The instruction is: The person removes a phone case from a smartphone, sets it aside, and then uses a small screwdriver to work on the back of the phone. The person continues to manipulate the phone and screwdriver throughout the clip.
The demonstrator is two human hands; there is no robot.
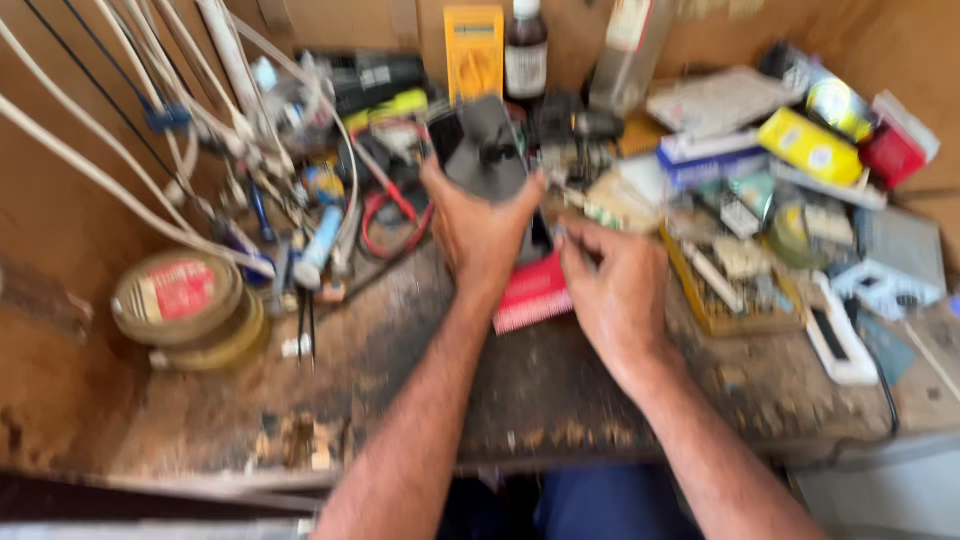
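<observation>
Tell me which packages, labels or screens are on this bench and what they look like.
Round tin, left side: brass-coloured, red and white label on its lid.
Dark bottle, back centre: white label.
Yellow meter, back, beside the bottle: boxy.
Yellow packet, right: rounded.
Red box, far right.

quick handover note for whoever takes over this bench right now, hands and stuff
Left hand: holds a dark grey fan-shaped part up over the bench, fingers wrapped round its lower end.
Right hand: beside it, fingers curled near the part's lower right edge; the blur hides whether they touch or hold anything.
A red comb-like piece lies on the worn bench under the hands.
Done: part is lifted and in hand.
Left: cannot be read from this blurred picture.
</observation>
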